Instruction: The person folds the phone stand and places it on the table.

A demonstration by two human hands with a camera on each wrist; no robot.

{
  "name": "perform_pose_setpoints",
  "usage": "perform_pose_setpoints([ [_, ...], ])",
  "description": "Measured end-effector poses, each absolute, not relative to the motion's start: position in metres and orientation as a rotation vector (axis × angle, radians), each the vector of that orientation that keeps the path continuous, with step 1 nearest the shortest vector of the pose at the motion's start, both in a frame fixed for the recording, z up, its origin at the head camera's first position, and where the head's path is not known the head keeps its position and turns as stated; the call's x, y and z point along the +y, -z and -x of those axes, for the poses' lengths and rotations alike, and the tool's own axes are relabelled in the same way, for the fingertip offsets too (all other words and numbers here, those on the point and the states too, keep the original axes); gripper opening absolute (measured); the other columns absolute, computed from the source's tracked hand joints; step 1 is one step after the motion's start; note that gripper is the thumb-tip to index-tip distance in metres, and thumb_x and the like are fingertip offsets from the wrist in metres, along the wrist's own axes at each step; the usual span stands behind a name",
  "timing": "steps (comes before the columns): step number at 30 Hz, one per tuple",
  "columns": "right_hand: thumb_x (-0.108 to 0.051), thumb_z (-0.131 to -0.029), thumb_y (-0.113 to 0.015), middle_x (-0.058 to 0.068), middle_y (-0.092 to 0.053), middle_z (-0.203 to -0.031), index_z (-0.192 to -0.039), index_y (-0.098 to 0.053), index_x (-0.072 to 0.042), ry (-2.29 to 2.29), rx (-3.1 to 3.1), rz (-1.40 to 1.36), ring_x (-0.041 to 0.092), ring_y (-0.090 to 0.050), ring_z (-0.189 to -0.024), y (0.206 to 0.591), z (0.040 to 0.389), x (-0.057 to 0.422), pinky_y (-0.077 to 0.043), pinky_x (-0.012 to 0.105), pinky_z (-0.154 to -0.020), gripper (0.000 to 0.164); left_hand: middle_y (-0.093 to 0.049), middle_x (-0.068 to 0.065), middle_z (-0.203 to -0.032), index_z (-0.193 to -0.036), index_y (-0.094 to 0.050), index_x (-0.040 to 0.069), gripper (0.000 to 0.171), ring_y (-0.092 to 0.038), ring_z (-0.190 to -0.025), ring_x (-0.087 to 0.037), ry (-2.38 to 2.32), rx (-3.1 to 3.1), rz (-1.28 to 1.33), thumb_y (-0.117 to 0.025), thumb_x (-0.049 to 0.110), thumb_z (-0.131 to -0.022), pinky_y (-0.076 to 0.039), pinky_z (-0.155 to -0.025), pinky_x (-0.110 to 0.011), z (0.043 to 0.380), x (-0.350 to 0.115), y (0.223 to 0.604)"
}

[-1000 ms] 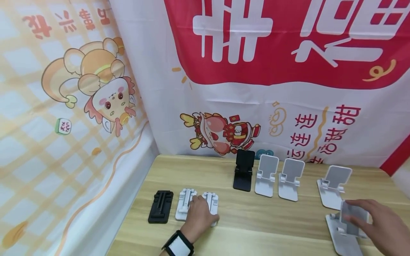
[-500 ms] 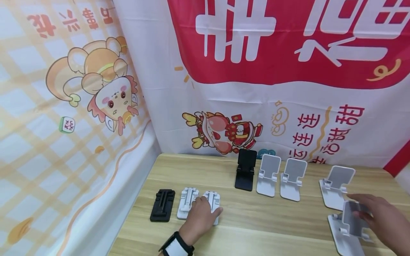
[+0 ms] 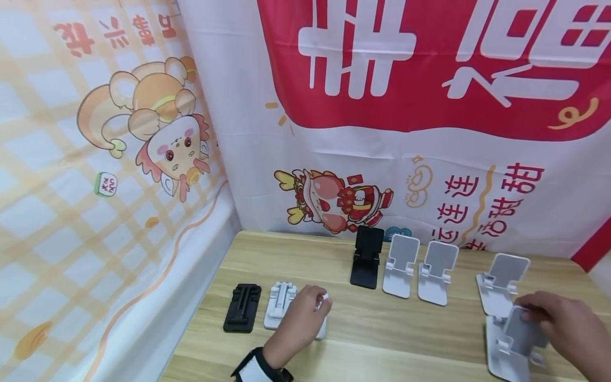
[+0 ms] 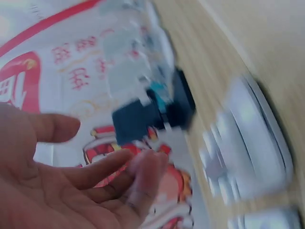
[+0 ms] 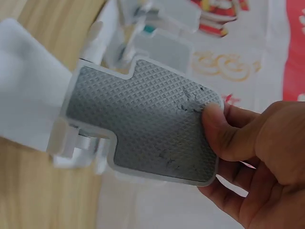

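Presumably to control its tilt, I have the right hand (image 3: 563, 324) pinching a white stand (image 3: 519, 333) right of the upright black stand (image 3: 367, 254), left hand (image 3: 298, 320) loose, holding nothing, near a folded stand (image 4: 257, 138) left of it.

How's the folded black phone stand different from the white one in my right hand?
The folded black phone stand is black; the held white phone stand carries a textured gray pad. The black one lies collapsed flat, while the white one is unfolded. The right hand grips the white one; no hand touches the black one. Both have rounded corners.
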State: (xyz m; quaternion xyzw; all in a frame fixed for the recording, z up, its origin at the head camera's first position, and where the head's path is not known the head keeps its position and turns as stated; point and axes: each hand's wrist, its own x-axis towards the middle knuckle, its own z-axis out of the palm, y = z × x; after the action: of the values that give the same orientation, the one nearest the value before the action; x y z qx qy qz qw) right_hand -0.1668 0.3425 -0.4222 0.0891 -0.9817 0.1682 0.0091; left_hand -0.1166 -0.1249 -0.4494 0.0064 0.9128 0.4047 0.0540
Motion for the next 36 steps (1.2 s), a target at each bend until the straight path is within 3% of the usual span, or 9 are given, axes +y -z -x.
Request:
perform_pose_setpoints([
  [4, 0.008, -0.076, -0.08, 0.013, -0.074, -0.088, -0.096, -0.079, -0.003, -0.519, -2.779, -0.441, 0.012, -0.056, -0.07, 0.403, 0.157, 0.313, -0.057, 0.029, -0.059, 0.023, -0.07, -0.003, -0.111, -0.14, -0.056, 0.0, 0.045, -0.067, -0.1, -0.018, -1.451, 2.615, -0.073, -0.056, 0.029, -0.105, -0.058, -0.083, -0.036, 0.113, -0.107, 0.443],
  [9, 0.006, -0.063, -0.087, 0.002, -0.077, -0.085, -0.089, -0.08, -0.012, -0.634, -2.43, -0.732, -0.002, -0.062, -0.074, 0.382, 0.148, 0.25, -0.049, 0.009, -0.059, 0.032, -0.076, -0.009, -0.105, -0.145, -0.049, -0.002, 0.055, -0.074, -0.087, -0.024, -1.684, 2.346, -0.13, -0.061, 0.03, -0.102, -0.062, -0.075, -0.033, 0.104, -0.076, 0.446],
  [12, 0.005, -0.068, -0.085, -0.001, -0.078, -0.088, -0.092, -0.078, -0.014, -0.784, -2.429, -0.831, -0.001, -0.065, -0.077, 0.371, 0.14, 0.213, -0.055, 0.012, -0.06, 0.031, -0.077, -0.017, -0.105, -0.142, -0.05, -0.007, 0.052, -0.076, -0.089, -0.029, -1.827, 2.079, -0.125, -0.062, 0.025, -0.102, -0.065, -0.078, -0.037, 0.1, -0.064, 0.451],
  [16, 0.001, -0.079, -0.082, -0.009, -0.075, -0.091, -0.095, -0.076, -0.019, -0.942, -2.577, -0.839, -0.002, -0.063, -0.079, 0.361, 0.128, 0.179, -0.06, 0.02, -0.064, 0.026, -0.077, -0.021, -0.104, -0.126, -0.062, -0.009, 0.032, -0.077, -0.091, -0.029, -1.874, 1.931, -0.078, -0.061, 0.009, -0.1, -0.065, -0.079, -0.036, 0.097, -0.062, 0.456],
  [25, -0.008, -0.086, -0.079, -0.01, -0.073, -0.098, -0.102, -0.074, -0.021, -1.09, -2.7, -0.77, 0.002, -0.065, -0.085, 0.356, 0.126, 0.146, -0.061, 0.02, -0.074, 0.021, -0.078, -0.02, -0.094, -0.105, -0.069, -0.007, 0.016, -0.075, -0.082, -0.019, -1.894, 2.003, 0.025, -0.063, -0.004, -0.091, -0.065, -0.07, -0.03, 0.096, -0.07, 0.453],
  [27, -0.017, -0.086, -0.08, -0.009, -0.074, -0.105, -0.111, -0.072, -0.021, -1.165, -2.714, -0.759, 0.005, -0.067, -0.091, 0.357, 0.127, 0.146, -0.062, 0.023, -0.079, 0.026, -0.077, -0.021, -0.093, -0.104, -0.069, -0.008, 0.015, -0.075, -0.081, -0.019, -1.917, 1.984, 0.034, -0.064, -0.005, -0.09, -0.065, -0.069, -0.029, 0.094, -0.071, 0.452],
  [31, -0.035, -0.084, -0.082, -0.001, -0.071, -0.126, -0.131, -0.064, -0.02, -1.379, -2.77, -0.792, 0.017, -0.068, -0.113, 0.359, 0.129, 0.149, -0.06, 0.039, -0.097, 0.052, -0.077, -0.016, -0.094, -0.106, -0.069, -0.008, 0.016, -0.075, -0.083, -0.02, -1.962, 1.904, 0.05, -0.062, -0.005, -0.092, -0.065, -0.069, -0.029, 0.092, -0.074, 0.443],
  [33, -0.038, -0.084, -0.082, 0.002, -0.069, -0.13, -0.136, -0.06, -0.019, -1.502, -2.798, -0.831, 0.02, -0.067, -0.115, 0.361, 0.13, 0.15, -0.059, 0.042, -0.099, 0.059, -0.076, -0.014, -0.096, -0.107, -0.069, -0.008, 0.017, -0.076, -0.086, -0.021, -1.977, 1.869, 0.048, -0.061, -0.004, -0.093, -0.065, -0.071, -0.029, 0.092, -0.075, 0.438],
  [36, -0.034, -0.083, -0.083, 0.006, -0.067, -0.13, -0.137, -0.058, -0.017, -1.663, -2.794, -0.823, 0.02, -0.066, -0.109, 0.364, 0.131, 0.147, -0.061, 0.037, -0.094, 0.062, -0.077, -0.017, -0.099, -0.109, -0.068, -0.008, 0.018, -0.076, -0.088, -0.021, -2.001, 1.836, 0.031, -0.059, -0.002, -0.094, -0.065, -0.072, -0.031, 0.092, -0.076, 0.433],
])
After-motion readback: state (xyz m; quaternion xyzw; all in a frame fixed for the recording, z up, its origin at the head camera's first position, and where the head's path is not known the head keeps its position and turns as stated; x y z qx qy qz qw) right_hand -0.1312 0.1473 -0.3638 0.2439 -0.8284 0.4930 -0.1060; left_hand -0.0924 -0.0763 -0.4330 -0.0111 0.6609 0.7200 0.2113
